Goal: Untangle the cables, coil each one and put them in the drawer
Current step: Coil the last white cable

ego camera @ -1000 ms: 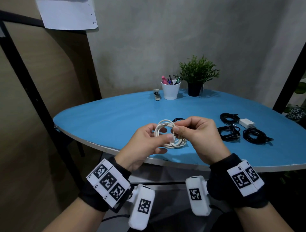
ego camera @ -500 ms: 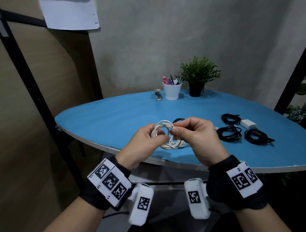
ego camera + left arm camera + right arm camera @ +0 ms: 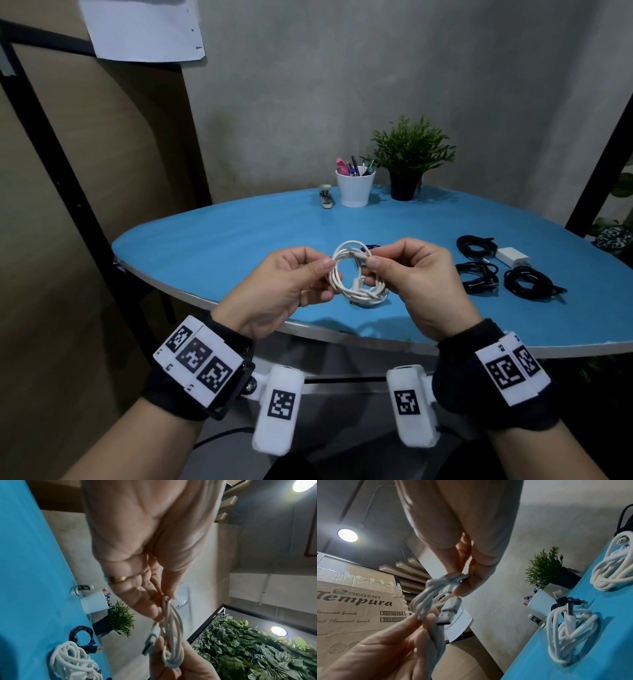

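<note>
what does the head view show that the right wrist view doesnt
Only the head view shows three black cable coils and a white charger on the table's right, plus the paper sheet on the wall. Only the right wrist view shows a Tempura cardboard box and a ceiling lamp. Both show the two hands, left hand and right hand, pinching the white cable coil, and the potted plant.

Small coiled white USB cable [image 3: 346,270] hanging between left hand [image 3: 284,291] and right hand [image 3: 418,284], above near edge of round blue-topped table [image 3: 219,246]. More white coiled cable [image 3: 368,294] lying beneath it on the table. Three black cable coils [image 3: 527,282] and white charger block [image 3: 512,257] lying right. White pen cup [image 3: 354,188], small metal stapler [image 3: 326,196] left of it, potted green plant [image 3: 409,157] right of it, all sitting at far edge.
</note>
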The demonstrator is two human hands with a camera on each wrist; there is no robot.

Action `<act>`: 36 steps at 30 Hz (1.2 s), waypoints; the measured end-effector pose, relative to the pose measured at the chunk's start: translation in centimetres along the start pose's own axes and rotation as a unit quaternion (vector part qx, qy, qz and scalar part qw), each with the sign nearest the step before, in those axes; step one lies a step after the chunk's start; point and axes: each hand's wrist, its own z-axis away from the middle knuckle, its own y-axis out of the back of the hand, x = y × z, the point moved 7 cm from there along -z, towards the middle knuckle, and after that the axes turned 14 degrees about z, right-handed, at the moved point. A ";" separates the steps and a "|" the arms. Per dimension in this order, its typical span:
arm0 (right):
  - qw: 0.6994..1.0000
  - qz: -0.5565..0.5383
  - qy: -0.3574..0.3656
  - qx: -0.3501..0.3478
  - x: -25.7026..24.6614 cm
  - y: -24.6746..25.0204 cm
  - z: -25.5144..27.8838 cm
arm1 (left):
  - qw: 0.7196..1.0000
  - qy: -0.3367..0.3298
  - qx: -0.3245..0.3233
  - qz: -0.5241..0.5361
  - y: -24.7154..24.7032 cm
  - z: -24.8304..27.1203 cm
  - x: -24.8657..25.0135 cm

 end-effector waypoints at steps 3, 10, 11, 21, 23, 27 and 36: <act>1.000 -0.009 0.001 -0.005 0.1 -0.2 0.0 | 1.000 0.000 0.004 0.025 0.0 -0.1 -0.1; 0.998 -0.056 0.005 -0.015 -0.6 -1.2 0.3 | 0.997 0.056 -0.047 -0.017 -1.1 0.3 -2.3; 0.998 -0.060 0.005 -0.018 -0.6 -1.3 0.3 | 0.996 0.063 -0.055 -0.020 -1.3 0.4 -2.5; 0.998 -0.031 0.010 -0.059 0.0 -1.7 0.2 | 0.984 -0.036 0.018 -0.174 0.1 -0.2 -1.0; 0.995 -0.030 0.008 -0.092 0.1 -2.2 0.4 | 0.984 -0.025 0.026 -0.174 0.5 -0.2 -0.8; 0.992 0.025 0.014 -0.125 0.1 -2.3 0.5 | 0.993 0.036 -0.001 -0.113 0.4 0.0 -1.6; 0.991 0.086 0.032 -0.098 -0.1 -1.6 0.2 | 0.995 0.079 -0.019 0.055 -0.4 0.1 -1.9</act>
